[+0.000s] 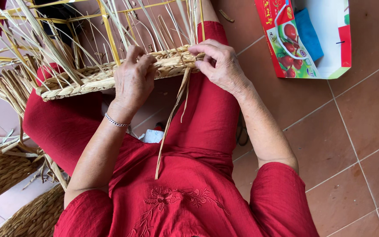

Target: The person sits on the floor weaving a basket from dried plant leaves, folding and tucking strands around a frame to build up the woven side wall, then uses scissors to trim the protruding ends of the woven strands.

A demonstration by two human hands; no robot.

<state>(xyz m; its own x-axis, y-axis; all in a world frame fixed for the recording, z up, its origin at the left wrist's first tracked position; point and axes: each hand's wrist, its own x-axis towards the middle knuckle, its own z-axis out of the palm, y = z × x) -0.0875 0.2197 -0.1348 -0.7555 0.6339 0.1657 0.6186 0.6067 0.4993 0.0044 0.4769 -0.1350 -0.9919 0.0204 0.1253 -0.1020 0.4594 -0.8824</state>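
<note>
Hands: left hand (133, 79) grips the woven rim (106, 74); right hand (219, 63) pinches a loose straw strand (172, 118) at the rim.
Rim: across the lap, over red trousers (207, 114).
Strand: hangs below the rim.
Carton (305, 37): right of rim, on tiled floor (356, 131).

light: soft, even daylight, bright | shadows: faint, under the woven rim (110, 77) and between the knees | glare: mild sheen on floor tiles (356, 131) at right | focus: sharp in the middle, far straw strands slightly blurred | edges: slight wide-angle stretch
</note>
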